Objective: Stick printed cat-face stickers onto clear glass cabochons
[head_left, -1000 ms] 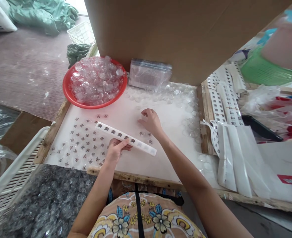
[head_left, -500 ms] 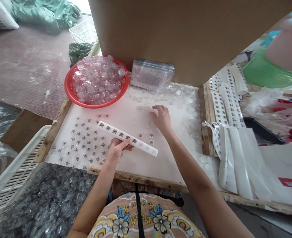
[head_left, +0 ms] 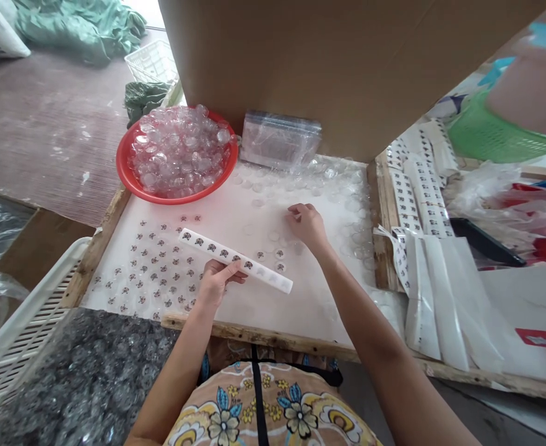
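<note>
My left hand (head_left: 218, 282) is closed on a white strip of stickers (head_left: 212, 248), thumb on top and fingers underneath. Dark animal-head prints run along most of the strip, while its right end is blank. Over the middle of the white board, my right hand (head_left: 307, 226) has its fingers curled together; whatever may be between the fingertips is hidden. Clear round discs (head_left: 273, 236) lie just left of it. Below them sit several discs bearing the same print (head_left: 280, 254). Many more printed discs (head_left: 161, 260) are spread over the board's left part.
A red basin (head_left: 177, 199) heaped with clear discs stands at the back left. Beside it, a clear plastic bag (head_left: 280, 139) leans against a large cardboard box (head_left: 301, 62). Wooden strips (head_left: 384, 217) edge the board. More sticker strips (head_left: 405, 198) and a dark phone (head_left: 486, 241) are at right.
My right hand has drawn slightly down and right, and its spread thumb and fingers have come together. Clear discs beside it show more plainly. My left hand keeps the strip in nearly the same place.
</note>
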A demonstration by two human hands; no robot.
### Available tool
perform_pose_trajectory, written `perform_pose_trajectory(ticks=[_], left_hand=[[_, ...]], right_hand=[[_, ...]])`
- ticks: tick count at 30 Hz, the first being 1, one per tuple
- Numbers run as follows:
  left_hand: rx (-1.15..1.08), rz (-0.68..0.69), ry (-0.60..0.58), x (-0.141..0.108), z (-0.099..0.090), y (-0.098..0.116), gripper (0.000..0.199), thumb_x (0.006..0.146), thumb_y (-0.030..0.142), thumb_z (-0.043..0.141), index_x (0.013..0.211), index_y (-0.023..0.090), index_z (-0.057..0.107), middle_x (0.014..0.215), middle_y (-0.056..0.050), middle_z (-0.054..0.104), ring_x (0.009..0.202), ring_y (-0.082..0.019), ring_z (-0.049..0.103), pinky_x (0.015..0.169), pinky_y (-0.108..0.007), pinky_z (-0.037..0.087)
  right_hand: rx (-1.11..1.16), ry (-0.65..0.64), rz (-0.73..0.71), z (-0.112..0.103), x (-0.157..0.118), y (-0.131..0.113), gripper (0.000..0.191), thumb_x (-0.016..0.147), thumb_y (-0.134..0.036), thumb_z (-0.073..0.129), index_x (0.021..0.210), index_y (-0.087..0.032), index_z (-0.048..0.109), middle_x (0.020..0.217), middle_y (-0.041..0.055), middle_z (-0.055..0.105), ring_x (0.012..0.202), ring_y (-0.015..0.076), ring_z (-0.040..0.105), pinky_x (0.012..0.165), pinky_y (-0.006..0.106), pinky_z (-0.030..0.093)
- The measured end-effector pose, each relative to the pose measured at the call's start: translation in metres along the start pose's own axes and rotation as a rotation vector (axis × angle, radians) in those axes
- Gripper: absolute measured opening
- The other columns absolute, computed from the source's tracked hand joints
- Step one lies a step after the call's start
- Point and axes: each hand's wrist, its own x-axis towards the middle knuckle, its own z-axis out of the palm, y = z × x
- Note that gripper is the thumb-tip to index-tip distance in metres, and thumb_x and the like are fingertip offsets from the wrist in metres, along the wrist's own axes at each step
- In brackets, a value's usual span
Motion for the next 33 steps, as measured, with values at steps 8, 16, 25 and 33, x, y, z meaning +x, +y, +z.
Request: perform_pose_trajectory(ticks=[8,16,25,33], left_hand=[[-0.008,0.004,0.007,0.000,0.000,-0.001,0.035,0.061,0.038,0.084,0.081,0.010,0.076,0.069,-0.010,0.074,0.058,-0.019,0.069,0.050,-0.025,0.055],[-0.020,-0.020,-0.010,-0.001,0.003,0.002,0.035,0.059,0.037,0.085,0.078,0.010,0.076,0.068,-0.010,0.074,0.056,-0.019,0.068,0.050,-0.025,0.055],[-0.013,0.007,0.013,-0.001,0.000,0.000,0.036,0.061,0.038,0.084,0.082,0.010,0.076,0.069,-0.009,0.073,0.057,-0.019,0.068,0.050,-0.025,0.055],[-0.018,-0.014,-0.025,0.001,0.002,0.000,0.037,0.059,0.039,0.085,0.078,0.009,0.076,0.068,-0.010,0.073,0.057,-0.019,0.068,0.050,-0.024,0.055]], right_hand=[[-0.156,0.023,-0.233,0.027,0.016,-0.024,0.029,0.084,-0.019,0.052,0.109,-0.020,0.067,0.107,0.0148,0.059,0.099,0.0314,0.052,0.083,0.046,0.048],[-0.163,-0.029,-0.256,0.019,-0.017,-0.028,0.019,0.086,-0.021,0.051,0.094,-0.019,0.068,0.099,0.0144,0.058,0.093,0.0297,0.052,0.082,0.045,0.047],[-0.198,-0.049,-0.209,0.033,0.025,-0.050,0.030,0.083,-0.014,0.052,0.110,-0.014,0.065,0.112,0.0165,0.060,0.101,0.0308,0.051,0.087,0.044,0.044],[-0.241,-0.149,-0.182,0.009,-0.006,-0.034,0.015,0.085,-0.019,0.053,0.088,-0.018,0.068,0.088,0.0096,0.064,0.085,0.0245,0.056,0.079,0.036,0.044]])
